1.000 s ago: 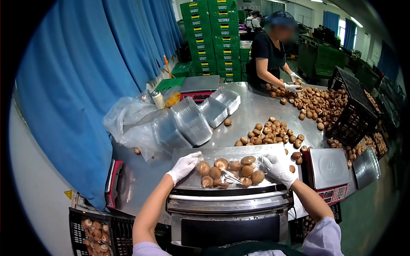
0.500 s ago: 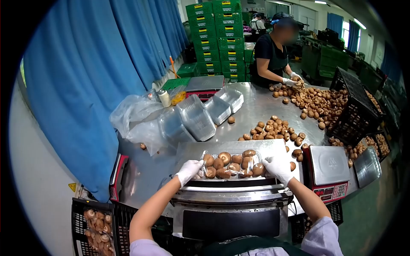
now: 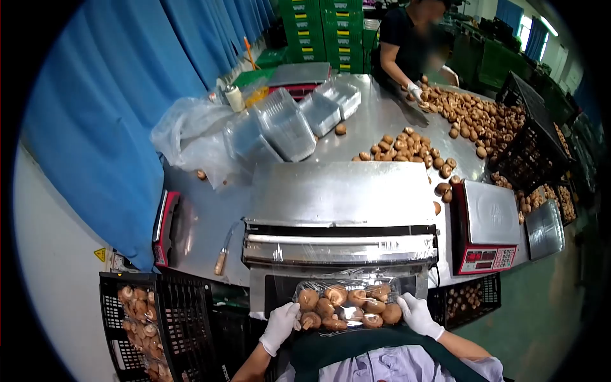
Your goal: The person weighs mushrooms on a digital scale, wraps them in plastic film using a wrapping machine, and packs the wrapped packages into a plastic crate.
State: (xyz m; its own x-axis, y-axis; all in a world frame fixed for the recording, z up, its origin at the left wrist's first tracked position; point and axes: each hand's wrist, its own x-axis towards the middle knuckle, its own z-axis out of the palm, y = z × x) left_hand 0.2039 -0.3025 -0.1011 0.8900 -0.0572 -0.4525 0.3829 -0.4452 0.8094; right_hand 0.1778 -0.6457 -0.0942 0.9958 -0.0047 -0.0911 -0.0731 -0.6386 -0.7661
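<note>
A clear tray of brown mushrooms (image 3: 349,307) under shiny plastic film is held close to the apron, over the near end of the wrapping machine (image 3: 340,248). My left hand (image 3: 280,326), in a white glove, grips the tray's left end with fingers pressed together. At the right end my right hand (image 3: 418,316), gloved too, holds the film-covered edge. Film stretches from the tray's far side toward the machine's roller. Beyond the roller lies the machine's bare metal plate (image 3: 340,191).
Loose mushrooms (image 3: 407,148) and stacked clear trays (image 3: 283,124) lie on the metal table. Scales (image 3: 490,213) stand right, a knife (image 3: 223,254) left. Black crates (image 3: 156,325) hold packed mushrooms. A co-worker (image 3: 407,44) handles mushrooms across the table.
Both hands have brought the mushroom tray from the metal plate back over the roller toward the body. The view has tilted down. The co-worker's hands have moved apart.
</note>
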